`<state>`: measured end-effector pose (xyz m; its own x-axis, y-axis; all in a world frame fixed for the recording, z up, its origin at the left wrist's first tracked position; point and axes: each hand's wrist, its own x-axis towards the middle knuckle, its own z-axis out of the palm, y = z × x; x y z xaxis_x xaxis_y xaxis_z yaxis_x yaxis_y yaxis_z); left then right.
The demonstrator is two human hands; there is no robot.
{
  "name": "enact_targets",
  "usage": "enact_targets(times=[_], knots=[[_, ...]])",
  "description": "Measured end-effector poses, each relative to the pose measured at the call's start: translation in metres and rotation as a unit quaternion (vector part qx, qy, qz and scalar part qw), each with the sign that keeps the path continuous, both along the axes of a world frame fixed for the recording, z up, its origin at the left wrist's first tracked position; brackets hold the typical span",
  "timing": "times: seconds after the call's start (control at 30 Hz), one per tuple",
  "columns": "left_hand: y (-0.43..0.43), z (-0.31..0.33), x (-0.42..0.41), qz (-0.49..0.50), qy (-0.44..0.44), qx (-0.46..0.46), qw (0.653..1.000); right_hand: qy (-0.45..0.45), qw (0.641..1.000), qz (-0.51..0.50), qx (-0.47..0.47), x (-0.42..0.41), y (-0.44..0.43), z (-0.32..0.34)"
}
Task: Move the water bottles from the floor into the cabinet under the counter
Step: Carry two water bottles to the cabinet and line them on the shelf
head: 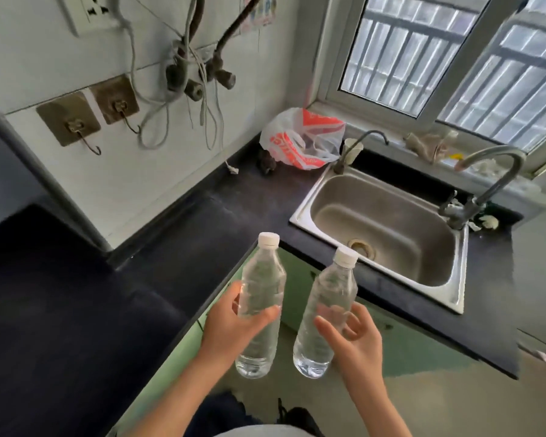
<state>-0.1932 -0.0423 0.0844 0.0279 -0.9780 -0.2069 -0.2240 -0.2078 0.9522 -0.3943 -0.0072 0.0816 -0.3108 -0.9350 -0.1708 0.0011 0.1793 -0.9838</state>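
Two clear water bottles with white caps are held upright in front of the counter corner. My left hand (234, 323) grips the left bottle (260, 288) round its middle. My right hand (356, 339) holds the right bottle (328, 304) with fingers curled round its lower half. Behind and below the bottles are the pale green cabinet doors (300, 279) under the dark counter (177, 247); the doors look closed. The floor (423, 402) below shows no other bottles.
A steel sink (300, 212) with a tall tap (492, 171) is set in the counter on the right. A red and white plastic bag (303, 140) lies in the back corner. Hooks and hanging cables are on the left wall. A barred window is behind the sink.
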Motion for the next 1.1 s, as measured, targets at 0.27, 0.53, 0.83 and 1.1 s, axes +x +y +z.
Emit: enact_targets(times=[0.27, 0.53, 0.83, 1.1], knots=[[-0.028, 0.018, -0.003, 0.134, -0.011, -0.026, 0.991, 0.004, 0.986, 0.165, -0.024, -0.001, -0.086, 0.022], [0.027, 0.034, -0.072, 0.385, -0.045, -0.032, 0.921, 0.004, 0.916, 0.399, -0.028, -0.030, -0.130, 0.024], [0.168, 0.045, -0.156, 0.644, -0.024, -0.019, 0.765, 0.011, 0.766, 0.643, -0.029, -0.004, -0.057, 0.029], [0.331, 0.040, -0.195, 0.807, -0.059, -0.008, 0.587, -0.003, 0.601, 0.798, -0.040, 0.035, 0.102, 0.036]])
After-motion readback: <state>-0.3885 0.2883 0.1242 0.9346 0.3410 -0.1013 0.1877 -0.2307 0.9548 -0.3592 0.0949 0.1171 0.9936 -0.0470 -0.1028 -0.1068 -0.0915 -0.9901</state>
